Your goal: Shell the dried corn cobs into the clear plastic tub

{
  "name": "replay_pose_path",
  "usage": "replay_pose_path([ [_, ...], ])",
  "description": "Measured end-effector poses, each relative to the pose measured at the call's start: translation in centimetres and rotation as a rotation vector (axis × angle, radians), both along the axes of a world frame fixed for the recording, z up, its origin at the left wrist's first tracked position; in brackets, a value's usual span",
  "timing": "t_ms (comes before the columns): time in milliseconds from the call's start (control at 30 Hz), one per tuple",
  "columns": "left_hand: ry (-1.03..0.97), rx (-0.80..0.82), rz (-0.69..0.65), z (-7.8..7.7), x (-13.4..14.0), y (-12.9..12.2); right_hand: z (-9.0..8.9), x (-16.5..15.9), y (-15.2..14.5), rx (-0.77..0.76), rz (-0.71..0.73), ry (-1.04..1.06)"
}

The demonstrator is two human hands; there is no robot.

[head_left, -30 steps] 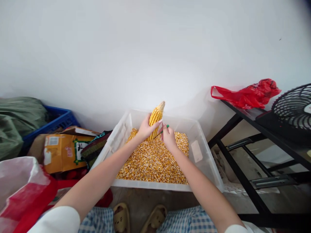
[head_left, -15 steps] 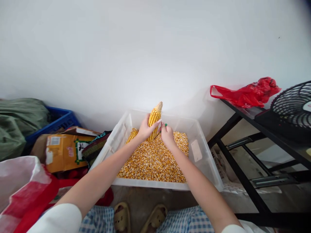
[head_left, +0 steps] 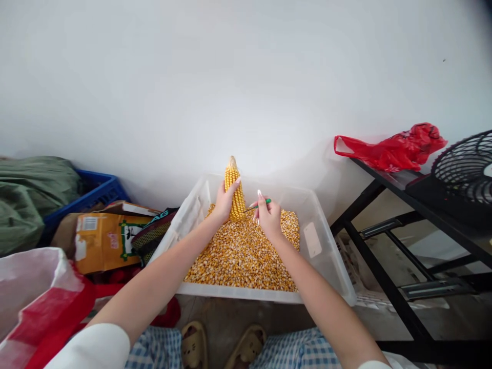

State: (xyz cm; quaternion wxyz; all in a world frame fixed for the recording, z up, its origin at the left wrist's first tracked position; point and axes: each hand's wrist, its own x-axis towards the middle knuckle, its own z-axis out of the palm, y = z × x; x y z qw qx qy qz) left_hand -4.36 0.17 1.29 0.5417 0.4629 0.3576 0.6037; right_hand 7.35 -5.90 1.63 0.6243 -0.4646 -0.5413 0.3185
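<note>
My left hand point(head_left: 224, 201) is closed around a yellow corn cob point(head_left: 235, 190), held nearly upright with its pale tip at the top. In my right hand point(head_left: 268, 214) is a thin screwdriver-like tool with a green handle point(head_left: 268, 201), pinched between the fingers. Its dark metal shaft points left, and the end meets the kernels low on the cob. Both hands are above a translucent plastic bin point(head_left: 265, 293) that holds a thick layer of loose corn kernels point(head_left: 242, 256). Part of the cob is covered by my left fingers.
A white wall rises behind the bin. To the left are a blue crate point(head_left: 102, 189), an orange carton point(head_left: 102, 243) and a red-and-white bag point(head_left: 42, 307). On the right, a black table frame point(head_left: 384, 277) carries a red plastic bag point(head_left: 395, 148) and a fan point(head_left: 467, 169).
The cob has shifted left and stands straighter. My right hand has turned, so more of the green handle and metal shaft shows, and its fingers are farther from my left hand.
</note>
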Motion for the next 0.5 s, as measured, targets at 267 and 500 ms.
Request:
replay_pose_path([
  [267,-0.075,-0.061,0.010,0.05,-0.36,0.48,0.05,-0.35,-1.03,0.073,0.048,-0.060],
  [500,-0.058,-0.033,0.054,-0.01,-0.51,0.70,-0.78,0.00,-0.88,0.156,0.060,-0.315],
])
